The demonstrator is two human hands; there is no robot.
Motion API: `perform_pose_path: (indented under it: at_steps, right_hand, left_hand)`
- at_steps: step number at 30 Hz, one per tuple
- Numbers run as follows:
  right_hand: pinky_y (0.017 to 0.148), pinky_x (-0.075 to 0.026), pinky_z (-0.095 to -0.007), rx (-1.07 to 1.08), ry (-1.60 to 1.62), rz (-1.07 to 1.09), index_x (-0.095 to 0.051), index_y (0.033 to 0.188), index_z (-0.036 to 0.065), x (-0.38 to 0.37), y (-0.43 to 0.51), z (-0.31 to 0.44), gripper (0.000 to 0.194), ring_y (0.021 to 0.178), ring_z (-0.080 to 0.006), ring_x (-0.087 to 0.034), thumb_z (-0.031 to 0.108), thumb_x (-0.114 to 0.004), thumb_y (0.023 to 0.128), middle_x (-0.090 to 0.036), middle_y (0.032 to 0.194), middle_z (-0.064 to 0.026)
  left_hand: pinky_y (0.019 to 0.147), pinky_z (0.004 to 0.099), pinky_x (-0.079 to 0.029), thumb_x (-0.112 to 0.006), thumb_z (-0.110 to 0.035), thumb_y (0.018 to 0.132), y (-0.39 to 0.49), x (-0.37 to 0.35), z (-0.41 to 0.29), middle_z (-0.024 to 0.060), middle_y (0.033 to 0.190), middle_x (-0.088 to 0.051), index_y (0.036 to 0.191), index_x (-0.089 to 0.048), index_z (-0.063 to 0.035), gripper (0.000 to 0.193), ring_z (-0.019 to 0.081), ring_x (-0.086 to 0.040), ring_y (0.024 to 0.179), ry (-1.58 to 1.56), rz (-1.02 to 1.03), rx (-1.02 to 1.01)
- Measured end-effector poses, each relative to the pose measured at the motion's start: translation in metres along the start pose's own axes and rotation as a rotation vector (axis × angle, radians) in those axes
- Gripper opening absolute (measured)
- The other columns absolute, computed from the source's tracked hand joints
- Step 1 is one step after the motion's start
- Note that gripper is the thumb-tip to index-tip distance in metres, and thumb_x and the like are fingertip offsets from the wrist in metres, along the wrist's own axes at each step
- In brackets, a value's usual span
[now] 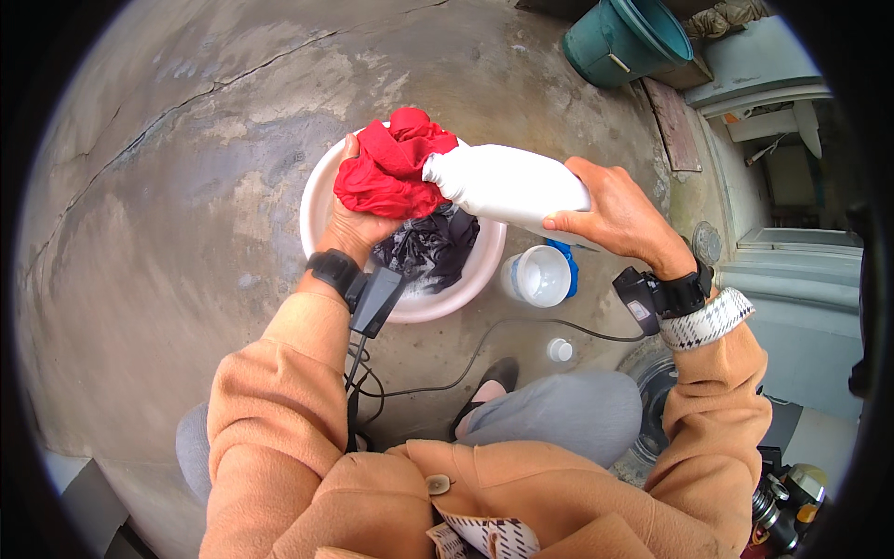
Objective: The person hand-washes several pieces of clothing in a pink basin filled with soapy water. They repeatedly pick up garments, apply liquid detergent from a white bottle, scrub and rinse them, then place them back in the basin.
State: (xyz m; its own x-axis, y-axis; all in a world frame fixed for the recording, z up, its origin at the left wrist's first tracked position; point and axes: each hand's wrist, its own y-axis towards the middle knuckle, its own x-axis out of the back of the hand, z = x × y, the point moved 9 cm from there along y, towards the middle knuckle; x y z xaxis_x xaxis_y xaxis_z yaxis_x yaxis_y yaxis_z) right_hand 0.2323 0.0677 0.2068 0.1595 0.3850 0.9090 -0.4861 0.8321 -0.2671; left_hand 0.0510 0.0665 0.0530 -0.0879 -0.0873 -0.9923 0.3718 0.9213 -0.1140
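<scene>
My left hand [360,227] holds a bunched red cloth [398,168] above a pale pink basin [492,262]. In the basin lies wet dark cloth [433,244] with whitish suds on it. My right hand [614,209] grips the base end of a white plastic bottle [510,182], tilted on its side, its uncapped neck against the red cloth. Whether anything flows from the neck cannot be told. A white plastic tub [538,276] stands right of the basin, with a blue object [567,265] partly hidden behind it. A white cap [559,350] sits on the floor nearer me.
Black devices are strapped to both wrists, and a thin black cable [461,377] runs between them over the concrete floor. A green bucket [607,49] stands at the upper right. A round clear container [649,398] is beside my right knee, near the wall.
</scene>
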Motion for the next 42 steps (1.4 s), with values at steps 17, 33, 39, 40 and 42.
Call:
perform_pose_path:
  at_steps: [17,33,39,40,42]
  right_hand:
    - [0.065,-0.052,-0.0432,-0.096,-0.217,0.067,-0.059,0.101,-0.006,0.001,0.013,0.016,0.057,0.073,-0.0375,-0.066,0.039,-0.076,0.071,-0.065,0.078,-0.0268]
    - [0.068,-0.052,-0.0416,-0.145,-0.163,0.072,-0.059,0.103,-0.006,-0.001,0.011,0.006,0.06,0.075,-0.0354,-0.067,0.042,-0.077,0.071,-0.065,0.082,-0.0262]
    - [0.068,-0.052,-0.0418,-0.146,-0.045,0.023,-0.06,0.102,-0.006,-0.002,0.008,-0.009,0.06,0.078,-0.0345,-0.067,0.042,-0.076,0.071,-0.065,0.085,-0.027]
    - [0.069,-0.052,-0.0416,-0.158,-0.019,0.018,-0.06,0.102,-0.006,-0.002,0.008,-0.013,0.06,0.079,-0.0341,-0.067,0.042,-0.076,0.071,-0.065,0.087,-0.0269]
    - [0.071,-0.052,-0.0409,-0.163,0.02,0.007,-0.06,0.102,-0.006,-0.002,0.007,-0.017,0.059,0.081,-0.0333,-0.066,0.042,-0.076,0.071,-0.065,0.089,-0.0258]
  left_hand:
    - [0.11,0.0517,-0.028,-0.029,-0.056,0.097,0.004,-0.002,0.001,0.01,0.14,-0.044,0.135,-0.042,-0.0123,0.059,0.0324,-0.041,0.129,-0.171,0.349,0.048]
    - [0.111,0.0529,-0.026,-0.029,-0.06,0.094,-0.002,-0.003,0.001,0.0139,0.143,-0.04,0.139,-0.038,-0.0088,0.068,0.0341,-0.037,0.131,-0.059,0.022,-0.026]
    - [0.11,0.0545,-0.027,-0.035,-0.059,0.094,-0.001,0.004,-0.004,0.0151,0.14,-0.043,0.137,-0.04,-0.0059,0.068,0.0353,-0.04,0.129,-0.152,0.087,-0.013]
    - [0.11,0.0546,-0.027,-0.036,-0.058,0.093,-0.003,-0.005,-0.003,0.0155,0.139,-0.044,0.136,-0.041,-0.0056,0.068,0.0356,-0.041,0.128,-0.191,0.213,0.027]
    - [0.108,0.0544,-0.03,-0.039,-0.056,0.094,-0.005,-0.01,-0.004,0.0159,0.137,-0.046,0.135,-0.042,-0.0053,0.066,0.0358,-0.044,0.125,-0.224,0.318,0.068]
